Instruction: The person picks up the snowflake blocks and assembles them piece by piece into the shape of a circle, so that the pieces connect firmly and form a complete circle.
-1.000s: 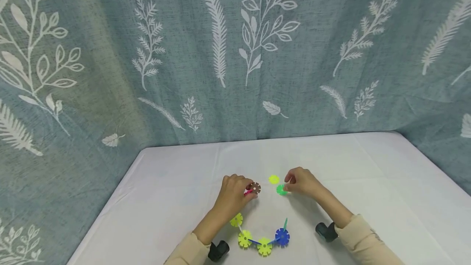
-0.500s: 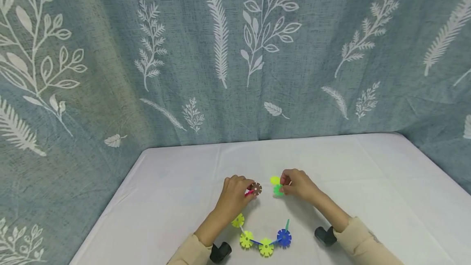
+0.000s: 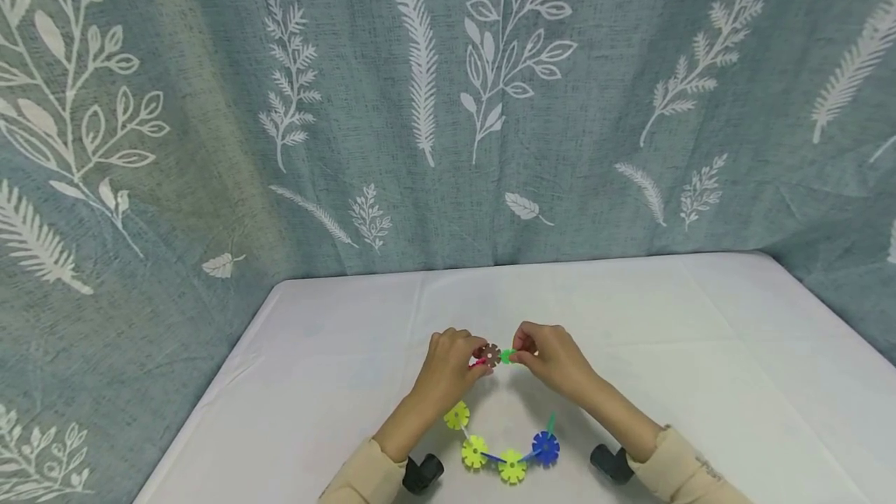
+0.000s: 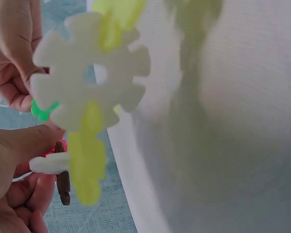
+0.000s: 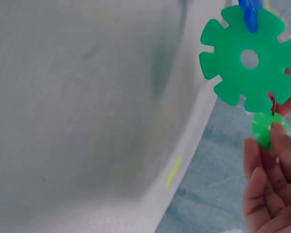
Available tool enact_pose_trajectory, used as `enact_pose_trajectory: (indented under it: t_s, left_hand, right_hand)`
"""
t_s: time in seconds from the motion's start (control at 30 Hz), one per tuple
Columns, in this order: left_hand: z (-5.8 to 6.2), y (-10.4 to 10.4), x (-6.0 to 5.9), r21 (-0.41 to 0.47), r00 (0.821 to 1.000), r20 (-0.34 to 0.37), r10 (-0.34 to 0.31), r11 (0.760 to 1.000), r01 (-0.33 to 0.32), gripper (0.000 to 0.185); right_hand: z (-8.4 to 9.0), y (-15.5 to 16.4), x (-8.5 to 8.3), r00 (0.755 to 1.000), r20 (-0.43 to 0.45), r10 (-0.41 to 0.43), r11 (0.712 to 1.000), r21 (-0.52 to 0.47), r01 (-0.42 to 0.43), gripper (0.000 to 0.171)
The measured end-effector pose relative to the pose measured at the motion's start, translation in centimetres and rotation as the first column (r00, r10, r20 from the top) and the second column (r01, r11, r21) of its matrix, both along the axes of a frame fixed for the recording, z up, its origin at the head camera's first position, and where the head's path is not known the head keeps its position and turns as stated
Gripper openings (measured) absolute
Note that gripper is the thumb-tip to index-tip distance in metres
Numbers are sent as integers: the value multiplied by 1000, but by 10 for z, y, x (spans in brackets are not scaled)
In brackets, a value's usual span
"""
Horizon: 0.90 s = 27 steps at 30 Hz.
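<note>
My left hand (image 3: 448,364) pinches a pink notched disc (image 3: 476,363), which joins a brown notched disc (image 3: 493,355). Between thumb and fingers, my right hand (image 3: 553,356) holds a small green notched disc (image 5: 263,125), its edge right at the brown disc. More linked discs curve below the hands: a yellow disc (image 3: 474,453), another yellow disc (image 3: 512,467), a blue disc (image 3: 546,448) and a green disc (image 5: 225,63) at the right end. Close to the left wrist camera is a white disc (image 4: 68,63) slotted between yellow ones.
A white cloth covers the table (image 3: 336,364). On it, beyond the right hand, lies a loose yellow disc (image 5: 173,171), seen nearly edge-on. Behind the table hangs a blue-green leaf-patterned curtain (image 3: 448,208). Each wrist carries a black camera (image 3: 423,474).
The right hand has picked up the green disc and brought it left to the brown disc. The left hand has stayed nearly still, holding the pink disc.
</note>
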State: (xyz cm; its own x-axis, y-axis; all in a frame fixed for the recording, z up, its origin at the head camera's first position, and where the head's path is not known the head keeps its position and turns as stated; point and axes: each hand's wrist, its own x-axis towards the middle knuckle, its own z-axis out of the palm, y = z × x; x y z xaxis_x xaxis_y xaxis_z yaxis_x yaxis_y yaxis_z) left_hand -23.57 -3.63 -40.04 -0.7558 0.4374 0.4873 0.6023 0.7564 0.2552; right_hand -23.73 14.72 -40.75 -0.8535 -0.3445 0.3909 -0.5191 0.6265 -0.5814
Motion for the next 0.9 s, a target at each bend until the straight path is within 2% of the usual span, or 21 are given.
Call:
enact_pose_trajectory:
  t_s: [0.2, 0.37, 0.47, 0.57, 0.67, 0.73, 0.8, 0.9]
  left_hand:
    - [-1, 3, 2, 42, 999, 37, -33, 999, 31, 15]
    - [-4, 6, 3, 72, 999, 18, -32, 997, 30, 17]
    - [-4, 5, 3, 58, 999, 36, -23, 998, 21, 18]
    - [-3, 3, 3, -7, 999, 45, 10, 1000, -10, 22]
    - [1, 0, 4, -65, 998, -22, 58, 996, -59, 30]
    - [3, 0, 5, -72, 995, -78, 69, 995, -74, 32]
    - [4, 2, 5, -61, 992, -112, 50, 996, -57, 29]
    - [3, 4, 5, -42, 994, -106, 4, 999, -8, 17]
  right_hand:
    - [0, -7, 4, 988, -141, -61, 996, 61, 70, 18]
    - [2, -13, 7, 978, -179, -110, 990, 62, 123, 21]
    - [2, -14, 7, 981, -163, -101, 992, 54, 111, 20]
    - [2, -14, 5, 989, -138, -47, 997, 55, 55, 17]
    - [0, -13, 2, 995, -98, 12, 999, 35, -9, 14]
    - [-1, -11, 0, 997, -67, 34, 999, 11, -33, 13]
    - [-2, -10, -1, 999, -21, 48, 998, -32, -49, 12]
    - [-5, -6, -4, 990, 85, 110, 986, -132, -98, 9]
